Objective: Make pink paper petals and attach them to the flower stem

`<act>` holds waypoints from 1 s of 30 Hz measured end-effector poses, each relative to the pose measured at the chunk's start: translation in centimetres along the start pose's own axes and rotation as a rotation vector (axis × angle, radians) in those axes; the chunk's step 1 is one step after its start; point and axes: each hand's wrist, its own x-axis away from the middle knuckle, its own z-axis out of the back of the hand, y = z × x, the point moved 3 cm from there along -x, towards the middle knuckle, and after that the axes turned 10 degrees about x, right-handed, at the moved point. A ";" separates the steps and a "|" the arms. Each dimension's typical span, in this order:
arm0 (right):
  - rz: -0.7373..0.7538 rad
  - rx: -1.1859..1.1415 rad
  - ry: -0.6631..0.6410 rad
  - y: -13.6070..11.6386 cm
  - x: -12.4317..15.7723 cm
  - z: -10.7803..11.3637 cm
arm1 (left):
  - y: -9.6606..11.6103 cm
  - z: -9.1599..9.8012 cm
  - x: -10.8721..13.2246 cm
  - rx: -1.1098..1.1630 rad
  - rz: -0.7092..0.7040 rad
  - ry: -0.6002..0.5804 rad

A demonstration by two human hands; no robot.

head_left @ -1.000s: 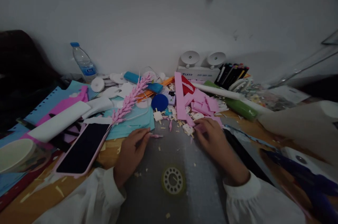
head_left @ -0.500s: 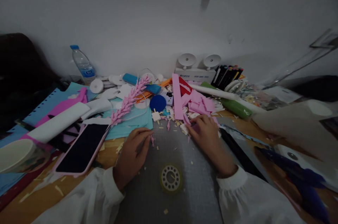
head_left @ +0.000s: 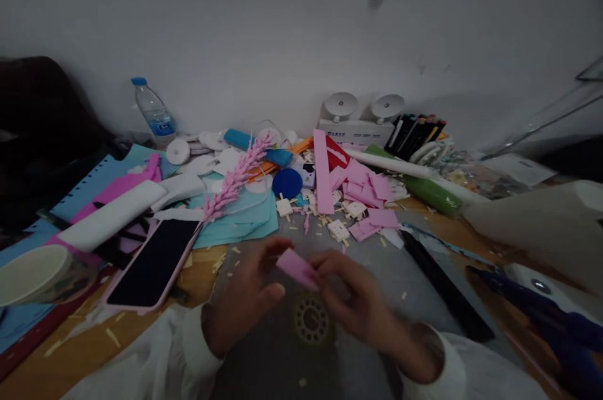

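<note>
Pinched between the fingers of my right hand [head_left: 355, 293] is a small pink paper strip [head_left: 296, 267], held above the grey mat [head_left: 264, 356]. My left hand [head_left: 249, 299] is at the strip's left end, thumb and fingers apart; it is slightly blurred. Below the strip lies a round tape roll [head_left: 311, 319] with a ring of holes. More pink paper pieces [head_left: 365, 186] lie in a pile beyond my right hand, beside a long upright pink strip [head_left: 323, 171]. A braided pink stem [head_left: 235, 180] rests on light-blue sheets [head_left: 249, 224].
At left are a phone [head_left: 153, 264], a paper cup [head_left: 40, 274] and a water bottle [head_left: 154, 110]. Markers [head_left: 414, 135] and a white twin-lamp box [head_left: 357, 132] stand at the back. A black bar [head_left: 445, 287] and blue-handled tool [head_left: 537, 312] lie at right.
My right hand has moved from the pink pile toward me and left with a pink strip in its fingers. My left hand has opened beside it. The view has shifted slightly.
</note>
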 end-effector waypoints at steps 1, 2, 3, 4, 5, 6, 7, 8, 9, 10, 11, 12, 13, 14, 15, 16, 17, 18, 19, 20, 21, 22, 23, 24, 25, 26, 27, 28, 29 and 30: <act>0.037 -0.017 -0.066 -0.5 0.2 -0.5 | 0.0 -0.2 0.0 0.000 0.060 -0.004; 0.058 -0.011 -0.108 -0.9 0.3 -0.9 | -0.1 -0.4 0.0 -0.028 0.133 -0.002; 0.069 -0.008 -0.123 -1.0 0.4 -1.0 | -0.1 -0.5 0.0 -0.071 0.203 0.001; 0.069 -0.005 -0.108 -0.9 0.4 -1.1 | -0.1 -0.5 0.0 -0.109 0.261 0.008; 0.053 0.000 -0.070 -0.7 0.4 -1.0 | 0.0 -0.6 0.0 -0.131 0.298 0.020; 0.028 0.006 -0.030 -0.4 0.4 -0.9 | 0.0 -0.5 -0.1 -0.134 0.313 0.037; -0.001 0.008 0.004 -0.1 0.4 -0.9 | 0.0 -0.5 -0.1 -0.121 0.314 0.059; -0.028 0.008 0.023 0.1 0.5 -0.9 | 0.0 -0.4 -0.2 -0.096 0.304 0.085; -0.047 0.006 0.025 0.3 0.5 -1.0 | -0.1 -0.3 -0.2 -0.065 0.290 0.112; -0.060 0.004 0.012 0.4 0.5 -1.2 | -0.2 -0.2 -0.1 -0.041 0.276 0.139; -0.067 0.003 -0.004 0.5 0.6 -1.4 | -0.3 -0.1 -0.1 -0.029 0.261 0.166; -0.068 0.002 -0.024 0.6 0.5 -1.6 | -0.4 0.0 0.0 -0.028 0.249 0.192; -0.065 0.007 -0.042 0.6 0.5 -1.6 | -0.5 0.1 0.1 -0.036 0.246 0.215; -0.062 0.018 -0.056 0.7 0.3 -1.6 | -0.6 0.2 0.1 -0.046 0.257 0.234; -0.065 0.034 -0.065 0.8 0.0 -1.3 | -0.7 0.3 0.1 -0.051 0.274 0.254; -0.072 0.055 -0.068 1.0 -0.5 -0.9 | -0.8 0.4 0.1 -0.049 0.292 0.274; -0.083 0.079 -0.063 1.3 -1.1 -0.4 | -0.9 0.5 0.0 -0.042 0.310 0.297; -0.099 0.107 -0.064 1.6 -1.9 0.3 | -1.0 0.6 0.0 -0.031 0.327 0.314; -0.121 0.137 -0.063 1.9 -2.9 1.0 | -1.1 0.7 -0.1 -0.022 0.339 0.332; -0.140 0.161 -0.054 2.3 -4.1 1.8 | -1.2 0.9 -0.1 -0.015 0.347 0.346; -0.158 0.183 -0.035 2.5 -5.3 2.5 | -1.2 1.0 -0.2 -0.017 0.349 0.357; -0.170 0.203 -0.010 2.7 -6.7 3.2 | -1.3 1.0 -0.2 -0.023 0.344 0.358; -0.179 0.222 0.014 2.7 -8.0 3.8 | -1.3 1.1 -0.2 -0.026 0.327 0.356; -0.178 0.241 0.025 2.7 -9.4 4.1 | -1.3 1.1 -0.2 -0.024 0.305 0.346; -0.172 0.258 0.031 2.5 -10.8 4.3 | -1.2 1.0 -0.2 -0.014 0.282 0.334; -0.157 0.272 0.017 2.3 -12.2 4.2 | -1.2 1.0 -0.2 0.001 0.263 0.317; -0.134 0.287 -0.006 2.0 -13.5 3.8 | -1.2 0.9 -0.3 0.019 0.250 0.308; -0.107 0.304 -0.028 1.7 -14.8 3.3 | -1.3 0.9 -0.3 0.037 0.243 0.306; -0.079 0.323 -0.052 1.3 -15.9 2.6 | -1.3 1.0 -0.3 0.047 0.239 0.310; -0.045 0.340 -0.081 0.9 -17.0 1.7 | -1.4 1.0 -0.4 0.050 0.234 0.318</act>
